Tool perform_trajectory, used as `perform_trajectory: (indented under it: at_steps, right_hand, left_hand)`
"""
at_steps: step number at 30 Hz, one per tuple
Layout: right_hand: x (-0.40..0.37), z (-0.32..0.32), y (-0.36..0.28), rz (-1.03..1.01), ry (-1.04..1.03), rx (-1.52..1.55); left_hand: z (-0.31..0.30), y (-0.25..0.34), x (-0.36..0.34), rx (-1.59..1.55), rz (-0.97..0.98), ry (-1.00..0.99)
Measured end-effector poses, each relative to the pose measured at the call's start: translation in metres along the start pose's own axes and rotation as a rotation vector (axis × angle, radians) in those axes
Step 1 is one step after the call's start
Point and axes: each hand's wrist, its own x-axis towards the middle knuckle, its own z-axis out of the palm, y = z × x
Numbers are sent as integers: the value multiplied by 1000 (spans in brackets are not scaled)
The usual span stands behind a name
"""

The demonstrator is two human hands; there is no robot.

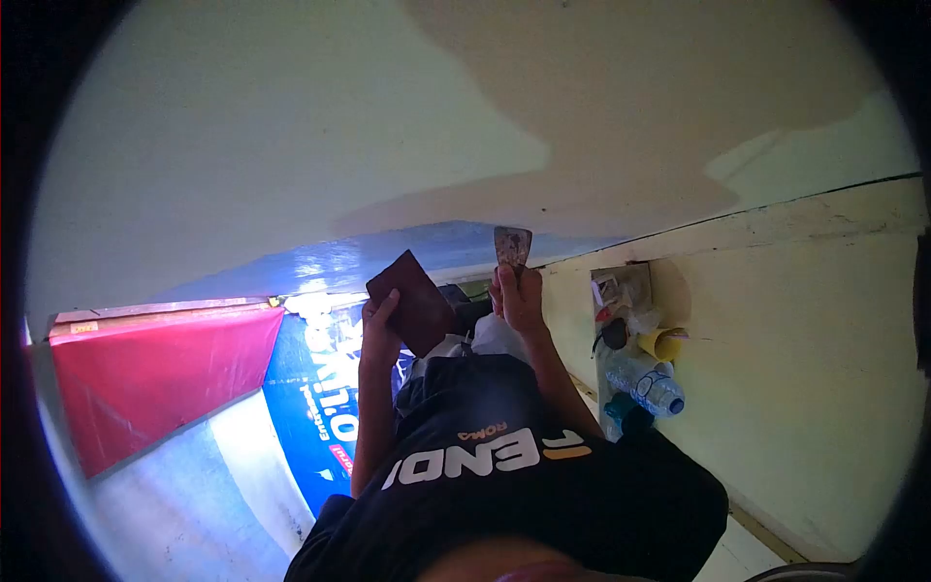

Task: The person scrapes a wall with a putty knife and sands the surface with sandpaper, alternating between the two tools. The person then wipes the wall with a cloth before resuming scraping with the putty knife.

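Observation:
My left hand (381, 325) grips a flat, dark brown rectangular board (414, 303) near one edge, thumb across its face. I cannot make out its material. Wrapped round the handle of a putty knife (512, 247) is my right hand (522, 299). The worn, stained blade points up at the pale wall (291, 126); whether it touches is not clear. A large beige patch (601, 107) spreads over the wall above the blade, and a bluish, shiny stretch (388, 250) runs along its lower part.
On my right, a recess in the yellowish side wall (776, 320) holds a clear plastic bottle (645, 383), a yellow cup (662, 344) and plastic wrapping. A red panel (165, 373) and a blue printed banner (308, 417) hang on my left. A dark line marks the wall corner.

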Motion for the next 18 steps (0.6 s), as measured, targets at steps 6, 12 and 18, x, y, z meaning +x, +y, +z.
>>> perform_trajectory:
  at_steps: [6, 12, 18]
  right_hand:
    - [-3, -2, -6, 7, -29, -23]
    - [-6, 4, -14, 14, -25, -10]
    - [-3, 4, 2, 51, -20, 62]
  left_hand:
    - [1, -3, -1, 40, -37, -15]
    - [6, -1, -4, 49, -22, -28]
    - [6, 0, -5, 65, -14, -44]
